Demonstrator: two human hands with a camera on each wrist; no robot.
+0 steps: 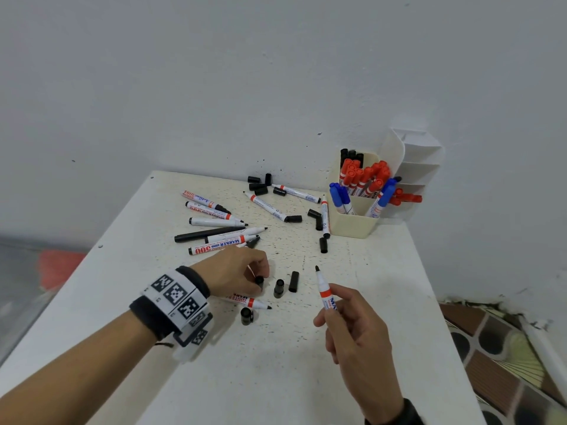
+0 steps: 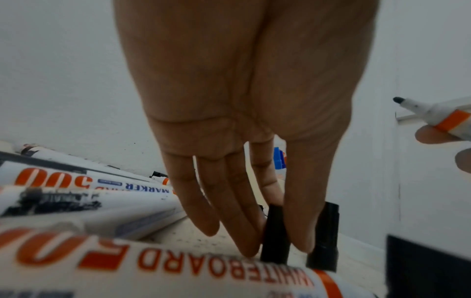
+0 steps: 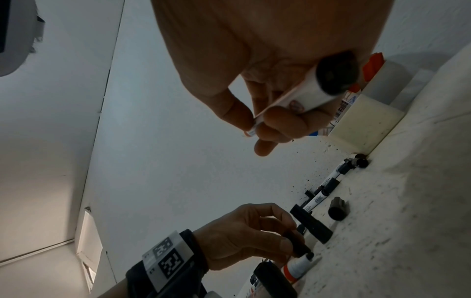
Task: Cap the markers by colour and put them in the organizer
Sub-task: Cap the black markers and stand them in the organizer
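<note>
White table (image 1: 383, 302), organizer (image 1: 352, 222) at its far edge; nearer than the organizer, left hand (image 1: 236, 271) pinched a black cap (image 1: 259, 281); right hand (image 1: 356, 329) held the uncapped marker (image 1: 322, 288); cap should seat squarely over the tip.

- Left hand (image 1: 236, 271), lower left of the head view, reaches down with fingertips pinching something small and black.
- Right hand (image 1: 352, 329), lower right, is raised with fingers curled around a pen-like object.

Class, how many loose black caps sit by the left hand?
4 black caps: one pinched by the left hand, two just right of it, one nearer the wrist; the hand may hide more.
</note>
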